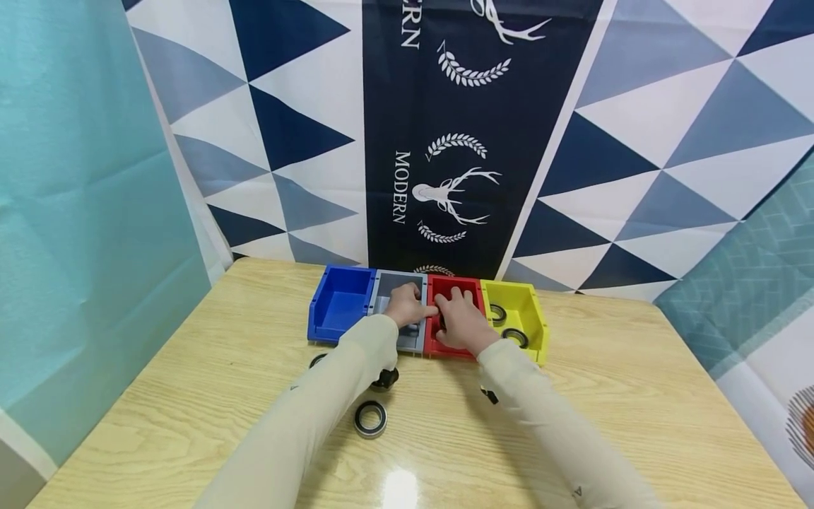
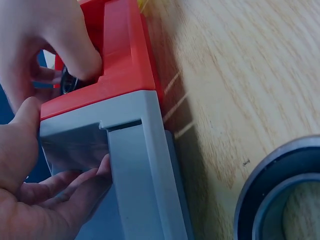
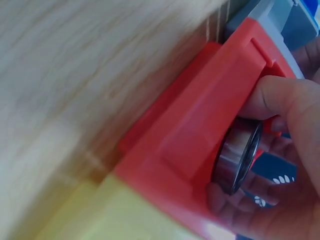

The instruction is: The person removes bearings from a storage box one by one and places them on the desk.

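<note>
My right hand (image 1: pixel 459 322) reaches into the red bin (image 3: pixel 175 140). It holds a ball bearing (image 3: pixel 237 155) on edge between thumb and fingers, low inside that bin. To its left is my left hand (image 1: pixel 405 307), at the grey bin (image 2: pixel 137 170). Its fingers (image 2: pixel 82 190) curve down inside the grey bin, while the thumb lies over the rim shared with the red one. In the head view the hands hide most of both bins' insides, and the held bearing is largely covered.
A blue bin (image 1: pixel 343 300) adjoins on the left, a yellow bin (image 1: pixel 523 304) with two bearings (image 1: pixel 515 337) on the right. Another bearing (image 1: pixel 370 418) lies on the table. A black object (image 1: pixel 385 379) and a further bearing (image 1: pixel 317 360) are partly behind the left sleeve; a small dark piece (image 1: pixel 490 394) sits by the right sleeve.
</note>
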Tool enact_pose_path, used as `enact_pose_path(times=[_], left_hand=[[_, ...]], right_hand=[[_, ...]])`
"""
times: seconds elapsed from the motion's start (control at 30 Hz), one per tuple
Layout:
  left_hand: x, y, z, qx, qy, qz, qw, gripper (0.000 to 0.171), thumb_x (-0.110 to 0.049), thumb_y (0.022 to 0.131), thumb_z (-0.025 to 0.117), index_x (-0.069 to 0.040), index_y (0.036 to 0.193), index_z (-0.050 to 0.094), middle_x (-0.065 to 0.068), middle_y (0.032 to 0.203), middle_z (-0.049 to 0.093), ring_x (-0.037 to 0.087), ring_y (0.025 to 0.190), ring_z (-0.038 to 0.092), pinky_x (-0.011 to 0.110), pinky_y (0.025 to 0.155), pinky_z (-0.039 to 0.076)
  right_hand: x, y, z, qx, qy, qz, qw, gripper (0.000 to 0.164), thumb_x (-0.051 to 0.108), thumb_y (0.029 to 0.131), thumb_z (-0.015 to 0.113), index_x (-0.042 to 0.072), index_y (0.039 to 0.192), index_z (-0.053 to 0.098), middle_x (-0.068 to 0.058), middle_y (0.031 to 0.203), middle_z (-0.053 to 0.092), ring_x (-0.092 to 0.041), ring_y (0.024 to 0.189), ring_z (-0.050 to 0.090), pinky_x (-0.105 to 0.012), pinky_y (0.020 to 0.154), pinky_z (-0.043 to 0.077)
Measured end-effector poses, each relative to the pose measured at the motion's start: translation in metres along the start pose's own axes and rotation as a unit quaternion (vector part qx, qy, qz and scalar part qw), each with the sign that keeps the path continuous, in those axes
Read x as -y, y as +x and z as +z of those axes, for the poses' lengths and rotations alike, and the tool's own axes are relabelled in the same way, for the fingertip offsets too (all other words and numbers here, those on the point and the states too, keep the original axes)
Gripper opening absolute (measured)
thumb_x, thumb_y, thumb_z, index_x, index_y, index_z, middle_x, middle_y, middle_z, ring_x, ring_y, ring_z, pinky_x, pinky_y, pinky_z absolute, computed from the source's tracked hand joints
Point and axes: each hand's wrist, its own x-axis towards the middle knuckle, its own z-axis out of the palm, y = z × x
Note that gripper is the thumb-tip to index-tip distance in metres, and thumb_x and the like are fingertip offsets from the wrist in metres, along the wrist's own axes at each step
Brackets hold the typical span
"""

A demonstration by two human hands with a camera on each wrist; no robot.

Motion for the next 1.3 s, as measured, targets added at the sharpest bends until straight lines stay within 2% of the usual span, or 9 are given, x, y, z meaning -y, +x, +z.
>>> enact_pose_path(times=[0.17,0.37,0.7,0.83,1.07,1.3], left_hand=[[0.001,0.002,0.001,-0.001,0.004,-0.003,1.0000,0.047,-0.034,0.081,0.076,-0.004,0.111,0.056,0.012,0.105,0.062,0.020,0.086,0.052,0.032,0.075,0.049],[0.001,0.002,0.002,-0.001,0.006,-0.009,0.9999,0.045,-0.035,0.081,0.076,-0.005,0.109,0.055,0.011,0.101,0.062,0.020,0.085,0.052,0.031,0.072,0.047],[0.000,0.000,0.002,0.002,0.000,-0.019,0.9998,0.045,-0.034,0.081,0.076,-0.007,0.110,0.055,0.010,0.102,0.061,0.021,0.088,0.052,0.033,0.076,0.049],[0.000,0.000,0.002,0.001,0.004,-0.015,0.9999,0.045,-0.034,0.081,0.075,-0.007,0.110,0.055,0.010,0.102,0.061,0.021,0.088,0.052,0.032,0.075,0.048],[-0.001,-0.002,0.001,-0.001,0.005,-0.005,1.0000,0.040,-0.033,0.081,0.075,-0.007,0.104,0.055,0.009,0.093,0.059,0.020,0.082,0.051,0.029,0.067,0.042],[0.000,0.000,0.001,0.001,0.006,-0.008,0.9999,0.043,-0.034,0.082,0.075,-0.008,0.108,0.054,0.010,0.098,0.061,0.020,0.085,0.052,0.030,0.072,0.047]], right_hand=[[-0.006,-0.007,-0.005,-0.019,-0.017,-0.045,0.999,0.061,0.023,0.077,0.077,0.010,0.131,0.052,-0.022,0.122,0.052,-0.035,0.107,0.045,-0.046,0.093,0.052],[-0.012,-0.012,-0.004,-0.036,-0.030,-0.076,0.996,0.061,0.028,0.078,0.075,0.012,0.133,0.054,-0.020,0.127,0.054,-0.034,0.110,0.048,-0.044,0.093,0.053],[-0.019,-0.015,-0.003,-0.049,-0.020,-0.092,0.994,0.055,0.027,0.079,0.074,0.013,0.129,0.056,-0.016,0.134,0.053,-0.039,0.122,0.048,-0.053,0.102,0.046],[-0.019,-0.018,-0.007,-0.065,-0.022,-0.104,0.992,0.052,0.025,0.079,0.075,0.012,0.126,0.058,-0.016,0.129,0.055,-0.039,0.120,0.050,-0.055,0.103,0.044],[-0.018,-0.023,-0.010,-0.089,-0.031,-0.124,0.988,0.049,0.025,0.077,0.077,0.013,0.121,0.060,-0.012,0.115,0.056,-0.031,0.106,0.052,-0.044,0.095,0.052],[-0.014,-0.031,-0.013,-0.084,-0.019,-0.132,0.987,0.050,0.026,0.077,0.077,0.013,0.122,0.060,-0.013,0.118,0.057,-0.031,0.105,0.052,-0.042,0.092,0.053]])
